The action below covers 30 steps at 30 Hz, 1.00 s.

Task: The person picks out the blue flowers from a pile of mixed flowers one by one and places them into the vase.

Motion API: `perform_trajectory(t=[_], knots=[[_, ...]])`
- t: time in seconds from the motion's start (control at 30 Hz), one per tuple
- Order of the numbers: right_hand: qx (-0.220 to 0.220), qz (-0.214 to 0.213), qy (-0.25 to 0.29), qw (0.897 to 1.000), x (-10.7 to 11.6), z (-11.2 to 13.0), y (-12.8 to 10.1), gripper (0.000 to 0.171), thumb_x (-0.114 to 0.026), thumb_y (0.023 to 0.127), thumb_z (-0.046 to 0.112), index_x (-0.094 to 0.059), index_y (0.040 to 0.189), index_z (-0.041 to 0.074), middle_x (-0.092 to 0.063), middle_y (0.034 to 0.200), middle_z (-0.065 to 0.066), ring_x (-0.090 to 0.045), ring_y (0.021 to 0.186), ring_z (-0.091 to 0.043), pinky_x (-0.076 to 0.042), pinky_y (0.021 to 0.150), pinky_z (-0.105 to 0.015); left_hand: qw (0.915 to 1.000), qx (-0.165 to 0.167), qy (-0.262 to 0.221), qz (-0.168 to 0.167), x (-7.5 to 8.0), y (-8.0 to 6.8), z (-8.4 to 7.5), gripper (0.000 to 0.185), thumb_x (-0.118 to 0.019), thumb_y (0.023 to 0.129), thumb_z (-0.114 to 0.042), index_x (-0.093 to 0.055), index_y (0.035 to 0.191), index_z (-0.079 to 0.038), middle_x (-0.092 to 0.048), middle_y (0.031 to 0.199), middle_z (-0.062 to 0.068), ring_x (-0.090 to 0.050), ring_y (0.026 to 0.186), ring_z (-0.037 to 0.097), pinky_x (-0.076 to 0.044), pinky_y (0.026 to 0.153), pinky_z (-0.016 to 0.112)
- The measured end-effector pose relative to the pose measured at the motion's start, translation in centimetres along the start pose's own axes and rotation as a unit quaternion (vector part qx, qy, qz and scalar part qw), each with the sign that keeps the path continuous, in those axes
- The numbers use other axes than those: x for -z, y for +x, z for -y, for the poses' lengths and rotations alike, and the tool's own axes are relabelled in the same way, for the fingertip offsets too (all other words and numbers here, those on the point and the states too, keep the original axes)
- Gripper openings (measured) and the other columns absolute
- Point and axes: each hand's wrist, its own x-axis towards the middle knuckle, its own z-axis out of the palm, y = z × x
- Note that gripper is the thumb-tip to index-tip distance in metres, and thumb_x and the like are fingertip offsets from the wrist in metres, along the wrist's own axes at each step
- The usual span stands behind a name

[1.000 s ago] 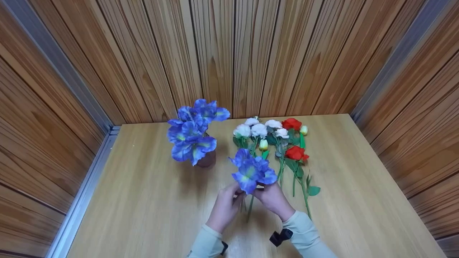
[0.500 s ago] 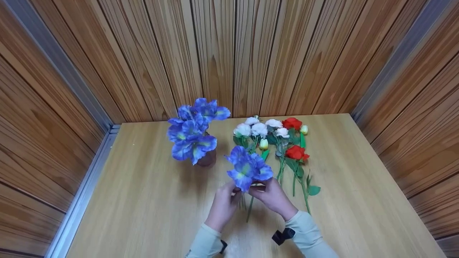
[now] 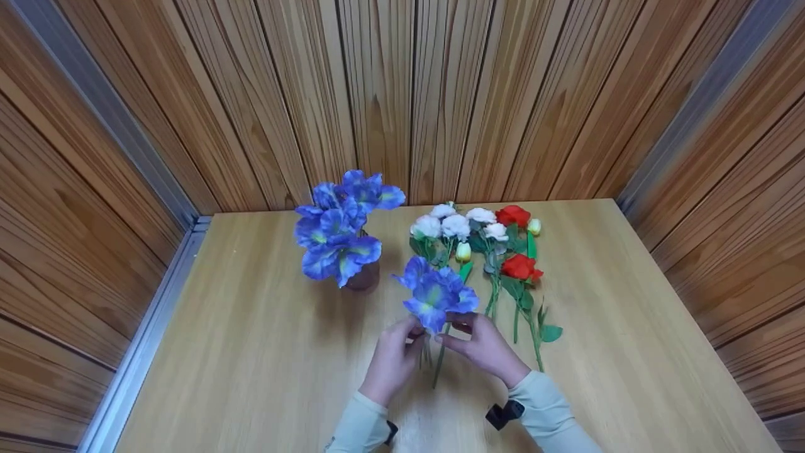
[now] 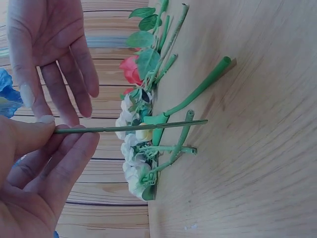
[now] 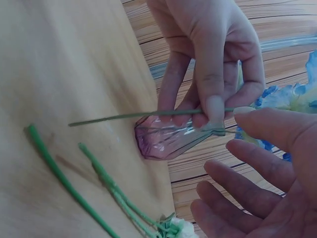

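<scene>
Above the near middle of the bench [image 3: 251,377], a blue flower [image 3: 435,296] is held up between both hands. Its thin green stem [image 4: 133,128] is pinched between the thumb and curled fingers [image 4: 29,136] of the left hand [image 3: 393,360]; the same pinch is confirmed from the right wrist view, where the stem [image 5: 129,116] is seen crossing under the left thumb. The right hand [image 3: 484,346] is positioned just beside the bloom, on its right. Its fingers [image 5: 247,191] are seen spread and nearly straight, and only the thumb tip is recorded at the stem, close to the left thumb; whether actual contact is made cannot be told. The stem's cut end is seen clear of the bench surface.

Further back and to the left, a small pinkish glass vase [image 3: 363,278] is noted standing upright on the bench, with a bunch of blue flowers [image 3: 336,236] set in it. To the right of the vase, loose flowers are found lying flat on the bench: white flowers [image 3: 454,225], two red flowers [image 3: 519,267] and pale yellow buds [image 3: 463,252], their green stems pointing toward the person. Wood-panelled walls [image 3: 402,94] are seen enclosing the bench on three sides.
</scene>
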Motion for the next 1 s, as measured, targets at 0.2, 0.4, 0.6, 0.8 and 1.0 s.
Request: perform_trajectory(t=[0.2, 0.4, 0.6, 0.8, 1.0], knots=[[0.029, -0.019, -0.049, 0.998, 0.5, -0.9, -0.1, 0.051, -0.070, 0.088, 0.030, -0.054, 0.132, 0.010, -0.059, 0.127, -0.004, -0.050, 0.123, -0.027, -0.035, 0.104, -0.051, 0.9999, -0.009, -0.009, -0.005, 0.2, 0.2, 0.0, 0.015, -0.062, 0.090, 0.002, -0.061, 0.094, -0.012, -0.066, 0.090, 0.005, -0.064, 0.087, 0.014, -0.055, 0.071, 0.024], [0.027, -0.046, -0.120, 0.991, 1.2, -1.9, -0.5, 0.050, -0.070, 0.088, 0.020, -0.053, 0.135, 0.012, -0.056, 0.133, -0.003, -0.047, 0.126, -0.025, -0.037, 0.103, -0.049, 0.9998, -0.014, -0.009, -0.009, 0.4, 0.3, 0.1, 0.012, -0.062, 0.090, 0.003, -0.061, 0.092, -0.008, -0.067, 0.090, 0.003, -0.066, 0.087, 0.021, -0.055, 0.070, 0.023], [-0.001, -0.060, -0.148, 0.987, 1.8, -2.3, -0.7, 0.055, -0.070, 0.088, 0.023, -0.051, 0.138, 0.013, -0.051, 0.138, -0.006, -0.044, 0.129, -0.026, -0.035, 0.105, -0.049, 0.9998, -0.017, -0.006, -0.012, 0.5, 0.4, -0.1, 0.013, -0.062, 0.090, 0.003, -0.061, 0.092, -0.009, -0.066, 0.090, 0.001, -0.066, 0.088, 0.019, -0.055, 0.071, 0.023], [-0.009, -0.061, -0.158, 0.986, 2.3, -2.6, -1.0, 0.055, -0.067, 0.091, 0.029, -0.049, 0.141, 0.014, -0.046, 0.143, -0.007, -0.039, 0.132, -0.026, -0.032, 0.107, -0.049, 0.9996, -0.022, -0.003, -0.015, 0.7, 0.7, -0.2, 0.007, -0.063, 0.090, 0.001, -0.062, 0.092, -0.006, -0.067, 0.090, 0.005, -0.064, 0.088, 0.013, -0.055, 0.071, 0.023], [0.011, -0.065, -0.174, 0.982, 2.6, -3.1, -1.3, 0.053, -0.064, 0.093, 0.031, -0.050, 0.139, 0.009, -0.047, 0.142, -0.010, -0.040, 0.132, -0.029, -0.033, 0.106, -0.051, 0.9990, -0.039, 0.000, -0.019, 0.9, 1.0, -0.2, 0.009, -0.062, 0.089, 0.004, -0.061, 0.090, -0.005, -0.067, 0.089, 0.006, -0.065, 0.087, 0.014, -0.055, 0.070, 0.023]])
